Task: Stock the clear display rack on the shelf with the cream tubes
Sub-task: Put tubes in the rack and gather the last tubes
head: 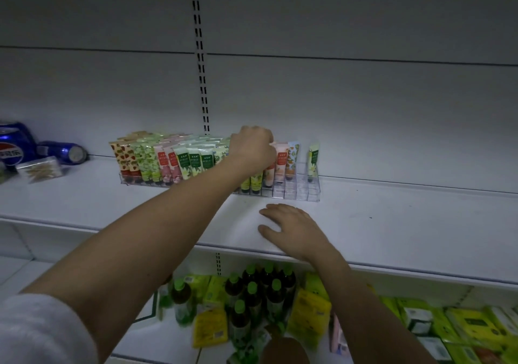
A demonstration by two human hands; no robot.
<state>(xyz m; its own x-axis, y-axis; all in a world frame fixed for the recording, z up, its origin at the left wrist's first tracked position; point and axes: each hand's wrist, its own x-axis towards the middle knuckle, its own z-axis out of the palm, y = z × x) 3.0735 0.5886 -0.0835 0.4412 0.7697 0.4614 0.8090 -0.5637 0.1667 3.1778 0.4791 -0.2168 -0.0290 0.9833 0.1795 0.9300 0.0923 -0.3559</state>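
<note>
A clear display rack [297, 194] stands on the white shelf [392, 223], filled on its left and middle with several upright cream tubes [157, 162]. Its right compartments hold an orange-patterned tube [292, 159] and a lone green tube [313, 160]. My left hand [253, 146] reaches over the rack's middle, fingers curled at the top of a peach tube [281, 162]; the grip itself is hidden behind the hand. My right hand [291, 227] rests flat on the shelf in front of the rack, fingers spread, holding nothing.
Blue soda cans [16, 145] and a small clear packet [39, 169] lie at the shelf's far left. The lower shelf holds green-capped bottles [252, 293] and yellow-green packages [462, 324]. A slotted upright [201, 78] runs up the back panel.
</note>
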